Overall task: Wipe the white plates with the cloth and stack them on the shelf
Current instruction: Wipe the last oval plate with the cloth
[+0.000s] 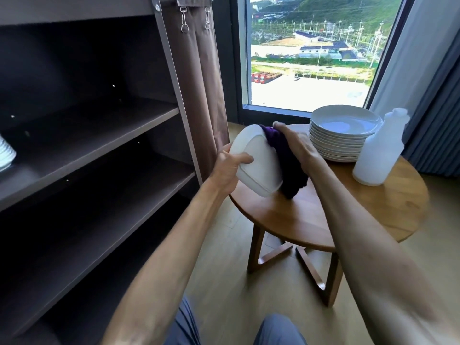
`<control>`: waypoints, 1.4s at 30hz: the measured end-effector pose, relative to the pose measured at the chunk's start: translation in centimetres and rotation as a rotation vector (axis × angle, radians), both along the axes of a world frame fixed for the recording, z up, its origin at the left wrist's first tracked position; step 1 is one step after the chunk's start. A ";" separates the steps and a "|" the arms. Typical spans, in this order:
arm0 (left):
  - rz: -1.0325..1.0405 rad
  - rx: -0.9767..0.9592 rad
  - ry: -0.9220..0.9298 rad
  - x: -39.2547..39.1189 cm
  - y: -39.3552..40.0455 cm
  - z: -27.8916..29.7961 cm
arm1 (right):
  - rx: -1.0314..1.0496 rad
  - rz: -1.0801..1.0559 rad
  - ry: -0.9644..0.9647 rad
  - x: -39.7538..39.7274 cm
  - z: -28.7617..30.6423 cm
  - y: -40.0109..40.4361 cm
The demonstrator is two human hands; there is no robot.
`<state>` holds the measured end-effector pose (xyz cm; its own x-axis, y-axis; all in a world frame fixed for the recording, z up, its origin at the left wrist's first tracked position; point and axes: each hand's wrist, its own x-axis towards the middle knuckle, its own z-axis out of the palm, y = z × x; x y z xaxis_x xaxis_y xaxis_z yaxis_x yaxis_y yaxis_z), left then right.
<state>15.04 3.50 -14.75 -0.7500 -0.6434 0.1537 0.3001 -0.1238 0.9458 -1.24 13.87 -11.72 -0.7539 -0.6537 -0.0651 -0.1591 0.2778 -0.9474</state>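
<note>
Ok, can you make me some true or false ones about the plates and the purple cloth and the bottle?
1. The left hand holds a white plate tilted on its edge. True.
2. The right hand presses a purple cloth against that plate. True.
3. The stack of plates sits on the floor. False: it sits on the round wooden table.
4. The white bottle lies on its side. False: it stands upright beside the stack.
5. The bottle is on the shelf. False: it is on the table.
</note>
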 end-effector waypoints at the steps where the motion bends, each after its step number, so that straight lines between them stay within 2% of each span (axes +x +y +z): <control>1: 0.001 0.000 -0.004 0.4 -0.4 -0.4 | 0.011 0.022 -0.092 0.0 -0.6 0.6; 3: -0.006 0.021 0.001 1.1 -1.0 -0.8 | 0.023 0.094 -0.210 0.0 -1.5 1.4; 5: 0.017 0.045 0.017 1.5 -1.6 -1.1 | 0.036 0.161 -0.207 0.0 -1.9 2.0; 7: 0.172 -0.015 -0.024 1.2 -1.8 -1.0 | -0.014 0.148 -0.226 0.3 -2.1 2.0; 9: 0.422 -0.076 -0.166 -0.3 -1.4 -1.0 | -0.129 0.075 -0.277 1.0 -2.1 1.6; 11: 0.580 -0.046 -0.338 -1.8 0.0 -0.4 | -0.218 -0.002 -0.165 1.9 -2.1 0.9; 12: 0.570 0.020 -0.367 -2.6 0.8 0.0 | -0.240 -0.021 -0.037 2.2 -2.2 0.7; 14: 0.530 0.182 -0.302 -3.5 1.5 1.1 | -0.241 0.032 0.177 2.7 -1.9 0.7; 16: 0.429 0.341 -0.186 -4.1 0.7 1.2 | -0.191 0.195 0.200 3.0 -0.8 1.3; 18: 0.184 0.465 -0.096 -4.0 0.4 1.0 | -0.140 0.345 0.130 3.4 0.3 2.0; 20: 0.053 0.473 -0.035 -3.9 1.6 1.2 | -0.195 0.363 0.034 4.0 0.6 2.0; 22: 0.042 0.470 0.036 -4.3 2.4 1.2 | -0.261 0.289 0.032 4.7 0.5 1.1; 26: -0.033 0.385 0.105 -4.6 2.6 1.2 | -0.340 -0.021 0.188 4.6 0.1 -1.2; 29: -0.067 0.344 0.100 -4.3 3.3 0.6 | -0.291 -0.201 0.122 4.8 0.6 -2.0; 31: -0.019 0.367 0.173 -3.9 3.5 0.3 | -0.400 -0.128 0.112 5.3 0.4 -2.3; 33: 0.031 0.430 0.223 -3.5 2.9 0.1 | -0.443 0.074 0.166 5.4 -0.3 -2.1; 37: 0.000 0.616 0.244 -2.6 0.6 -0.3 | -0.180 0.410 0.601 3.4 -1.3 -1.2; 39: -0.087 0.594 0.253 -2.3 0.4 -0.1 | -0.155 0.418 0.636 3.2 -2.1 -1.3; 42: -0.064 0.547 0.241 -1.9 2.3 0.7 | -0.293 0.224 0.521 4.4 -2.5 -2.8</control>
